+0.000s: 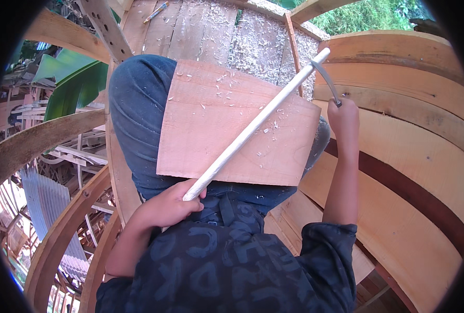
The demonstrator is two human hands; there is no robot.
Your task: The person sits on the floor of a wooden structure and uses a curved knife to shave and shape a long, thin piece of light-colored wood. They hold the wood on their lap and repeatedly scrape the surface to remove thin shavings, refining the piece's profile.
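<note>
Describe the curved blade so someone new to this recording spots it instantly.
Find the broad wooden board mid-picture, then the pale rod slanting across it. Near the rod's upper end, the right hand holds the curved blade: a thin grey arc, unlike the straight rod.

Left head-worn fisheye: wide view facing down from close above shirt [216,266] and pale stick [258,122].

You wear a loose black cloth shirt [206,261] at six o'clock, marked with large, brush-stroked grey-blue lettering, and its wide, creased right sleeve [330,237] ends near the elbow at four o'clock. Your dark blue, denim-like trousers [137,104] show a rounded knee at ten o'clock, wrinkled and sprinkled with small pale specks [132,143].
</note>
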